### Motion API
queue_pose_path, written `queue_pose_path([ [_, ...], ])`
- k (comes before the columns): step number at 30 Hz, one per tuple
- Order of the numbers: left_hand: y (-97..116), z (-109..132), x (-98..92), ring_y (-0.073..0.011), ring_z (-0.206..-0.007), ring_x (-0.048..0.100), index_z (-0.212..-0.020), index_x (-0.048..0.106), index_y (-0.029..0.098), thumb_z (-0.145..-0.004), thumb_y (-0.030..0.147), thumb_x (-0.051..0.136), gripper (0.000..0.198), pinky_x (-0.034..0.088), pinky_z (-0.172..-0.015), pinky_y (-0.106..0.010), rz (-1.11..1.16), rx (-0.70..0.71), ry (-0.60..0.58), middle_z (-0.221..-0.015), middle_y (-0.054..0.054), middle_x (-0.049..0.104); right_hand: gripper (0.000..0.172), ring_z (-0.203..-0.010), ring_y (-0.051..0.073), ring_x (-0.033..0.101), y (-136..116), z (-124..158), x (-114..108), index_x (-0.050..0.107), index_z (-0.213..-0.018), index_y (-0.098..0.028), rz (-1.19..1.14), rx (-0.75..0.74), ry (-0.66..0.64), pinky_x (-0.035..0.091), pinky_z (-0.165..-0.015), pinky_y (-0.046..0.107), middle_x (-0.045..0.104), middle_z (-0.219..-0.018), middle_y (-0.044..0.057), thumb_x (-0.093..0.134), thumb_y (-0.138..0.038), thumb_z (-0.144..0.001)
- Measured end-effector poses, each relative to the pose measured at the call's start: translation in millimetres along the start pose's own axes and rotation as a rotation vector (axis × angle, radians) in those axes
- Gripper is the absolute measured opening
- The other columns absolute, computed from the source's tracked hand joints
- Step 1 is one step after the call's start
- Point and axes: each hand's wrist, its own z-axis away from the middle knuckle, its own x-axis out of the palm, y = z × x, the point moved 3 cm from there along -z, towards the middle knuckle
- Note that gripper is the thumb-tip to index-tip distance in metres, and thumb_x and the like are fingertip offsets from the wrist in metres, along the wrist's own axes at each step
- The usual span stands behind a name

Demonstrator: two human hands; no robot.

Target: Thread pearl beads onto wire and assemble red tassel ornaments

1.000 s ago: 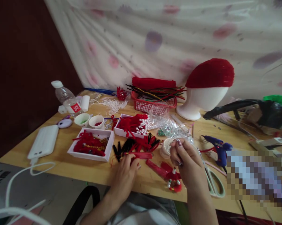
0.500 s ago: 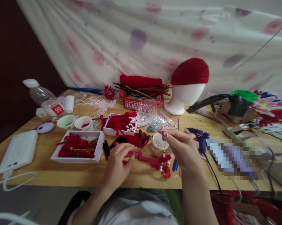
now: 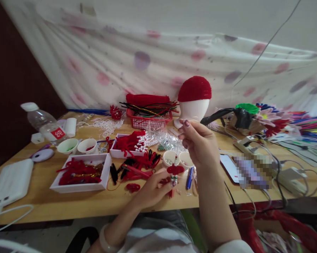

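My left hand (image 3: 158, 186) is closed around a small red fuzzy ornament (image 3: 175, 169) with white and green beads on it, just above the table's front part. A white bead tops the ornament. My right hand (image 3: 200, 142) is raised to the right, thumb and fingertips pinched together. Whatever is in that pinch is too fine to make out. Beneath and left of it stand two paper cups, one with pale beads (image 3: 171, 160) and another (image 3: 186, 160) beside it. A blue pen-like tool (image 3: 189, 178) lies between my hands, with red and black fuzzy pieces (image 3: 137, 170) to the left.
A white box of red pieces (image 3: 80, 172) and a second white box (image 3: 126, 146) stand to the left. Behind are a red basket (image 3: 150, 119) and a foam head (image 3: 195, 105) wearing a red cap. Cables, a phone (image 3: 229, 168) and power strips (image 3: 249, 149) lie right; a bottle (image 3: 46, 123) stands left.
My left hand has moved right and now holds the beaded ornament. My right hand has risen away from it. The view has shifted right and up; a red tool lies on the table.
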Motion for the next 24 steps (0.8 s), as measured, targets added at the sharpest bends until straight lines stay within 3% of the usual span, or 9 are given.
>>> queue_pose_path([
  [3,4,6,-7.6,-0.0245,-0.105,0.066,-0.097,0.074,0.019,-0.094,0.041,0.060,0.026,0.052,-0.095,-0.035,-0.071,0.034,0.054,-0.109,-0.008,0.072,0.022,-0.050,0.008,0.060,-5,-4,6,0.079,-0.077,-0.023,-0.018,-0.020,-0.049,0.035,-0.038,0.018,0.067,-0.067,-0.001,0.087,-0.042,-0.068],
  [7,3,12,-19.6,-0.0252,-0.108,0.067,-0.102,0.072,0.021,-0.096,0.046,0.056,0.031,0.051,-0.099,-0.037,-0.089,0.030,0.131,-0.107,-0.008,0.075,0.026,-0.056,0.011,0.066,5,-6,8,0.076,-0.085,-0.023,0.000,-0.026,-0.123,0.042,-0.041,0.019,0.067,-0.071,-0.001,0.081,-0.047,-0.076],
  [14,-4,25,-33.8,-0.0280,-0.119,0.066,-0.116,0.069,0.021,-0.094,0.042,0.058,0.032,0.050,-0.105,-0.043,-0.152,-0.010,0.267,-0.127,-0.013,0.072,0.029,-0.057,0.012,0.068,23,-1,14,0.071,-0.082,-0.022,-0.067,0.046,-0.123,0.044,-0.040,0.017,0.067,-0.070,-0.001,0.085,-0.045,-0.071],
  [17,12,25,-42.5,-0.0261,-0.122,0.065,-0.127,0.064,0.021,-0.095,0.035,0.059,0.035,0.046,-0.109,-0.043,-0.193,0.030,0.365,-0.132,-0.013,0.070,0.029,-0.055,0.011,0.068,22,3,18,0.071,-0.079,-0.022,-0.082,0.062,-0.155,0.045,-0.041,0.017,0.069,-0.070,-0.001,0.087,-0.044,-0.069],
  [19,33,18,-48.2,-0.0251,-0.122,0.065,-0.127,0.064,0.021,-0.095,0.035,0.059,0.034,0.046,-0.110,-0.041,-0.171,0.133,0.445,-0.131,-0.012,0.070,0.030,-0.053,0.010,0.066,22,5,20,0.071,-0.079,-0.021,-0.083,0.072,-0.181,0.046,-0.041,0.017,0.068,-0.069,-0.002,0.087,-0.044,-0.070],
  [24,66,-14,-47.6,-0.0265,-0.115,0.069,-0.106,0.074,0.019,-0.090,0.039,0.068,0.026,0.049,-0.106,-0.039,0.073,0.190,0.364,-0.116,-0.009,0.078,0.029,-0.051,0.010,0.065,21,5,26,0.072,-0.083,-0.021,-0.080,0.071,-0.228,0.045,-0.040,0.018,0.066,-0.066,-0.003,0.084,-0.046,-0.074],
])
